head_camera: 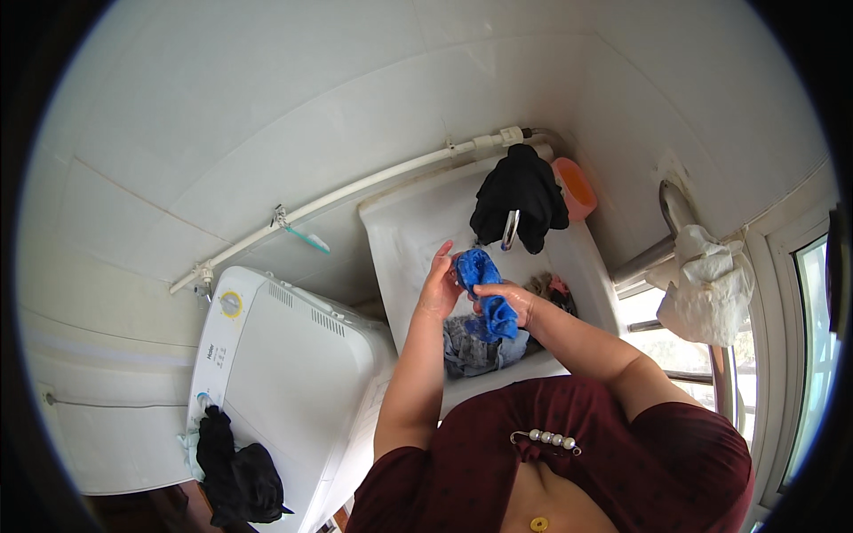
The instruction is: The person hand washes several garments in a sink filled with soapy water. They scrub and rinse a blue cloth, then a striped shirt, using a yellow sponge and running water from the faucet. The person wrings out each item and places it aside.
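Observation:
A wet blue cloth [481, 268] is held up over a white sink [416, 256]. My right hand [510, 298] grips the cloth around its middle, with the thumb across the front. On the other side, my left hand [441, 286] holds the cloth's upper edge; some of its fingers are hidden behind the fabric. Below the hands, grey and blue wet laundry [466, 350] lies in the sink. The chrome tap spout [511, 230] points towards the cloth, and a black cloth [520, 190] hangs over the tap behind it.
A white Haier washing machine [300, 373] stands at left, with black fabric [240, 473] on its corner. An orange container [576, 188] sits at the sink's far corner. A white pipe [373, 180] runs along the wall, carrying a brush [310, 240]. A whitish cloth [706, 286] hangs at right.

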`<move>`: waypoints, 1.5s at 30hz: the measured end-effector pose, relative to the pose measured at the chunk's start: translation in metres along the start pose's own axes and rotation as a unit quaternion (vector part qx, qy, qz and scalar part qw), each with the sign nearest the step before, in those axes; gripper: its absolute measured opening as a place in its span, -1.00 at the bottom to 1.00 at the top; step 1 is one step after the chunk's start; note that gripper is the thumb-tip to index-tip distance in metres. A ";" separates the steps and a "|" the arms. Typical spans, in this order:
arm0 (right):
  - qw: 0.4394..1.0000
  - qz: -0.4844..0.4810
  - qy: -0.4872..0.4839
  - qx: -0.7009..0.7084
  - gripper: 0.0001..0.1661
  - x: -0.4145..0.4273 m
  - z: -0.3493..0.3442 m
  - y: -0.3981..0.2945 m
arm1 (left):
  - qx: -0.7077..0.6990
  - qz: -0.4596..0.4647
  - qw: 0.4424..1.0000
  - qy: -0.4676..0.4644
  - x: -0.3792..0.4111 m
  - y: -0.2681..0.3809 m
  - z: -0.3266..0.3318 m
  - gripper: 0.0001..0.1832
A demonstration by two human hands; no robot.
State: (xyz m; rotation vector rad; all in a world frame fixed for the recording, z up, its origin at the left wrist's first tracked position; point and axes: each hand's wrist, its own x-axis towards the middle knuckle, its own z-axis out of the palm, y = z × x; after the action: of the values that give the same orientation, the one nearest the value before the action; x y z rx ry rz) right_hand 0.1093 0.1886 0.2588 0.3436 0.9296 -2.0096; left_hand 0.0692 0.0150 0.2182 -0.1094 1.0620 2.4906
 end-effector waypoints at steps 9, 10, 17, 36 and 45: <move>0.996 0.027 -0.079 -0.008 -0.61 0.006 0.010 0.009 | 0.058 0.007 0.994 -0.093 -0.013 0.026 0.043 -0.46; 0.995 0.012 -0.049 -0.081 -0.61 0.008 0.012 0.005 | 0.154 0.006 0.985 -0.084 -0.009 0.030 0.043 -0.53; 0.780 -0.193 0.181 -0.567 -0.59 0.056 -0.012 0.026 | 0.631 0.110 0.762 0.095 0.019 -0.006 0.042 -0.80; 0.950 0.058 -0.274 0.137 -0.35 0.003 0.027 -0.016 | -0.128 0.060 0.959 -0.245 0.003 0.032 0.054 -0.19; 0.991 -0.002 0.003 -0.137 -0.72 -0.019 0.052 -0.016 | 0.197 0.004 0.980 -0.027 -0.019 0.064 0.101 -0.68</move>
State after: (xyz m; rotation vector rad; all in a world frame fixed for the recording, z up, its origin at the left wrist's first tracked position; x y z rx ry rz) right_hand 0.1125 0.1681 0.3129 0.1950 1.1939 -1.8542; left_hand 0.0689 0.0398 0.3364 0.0799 1.5071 2.2255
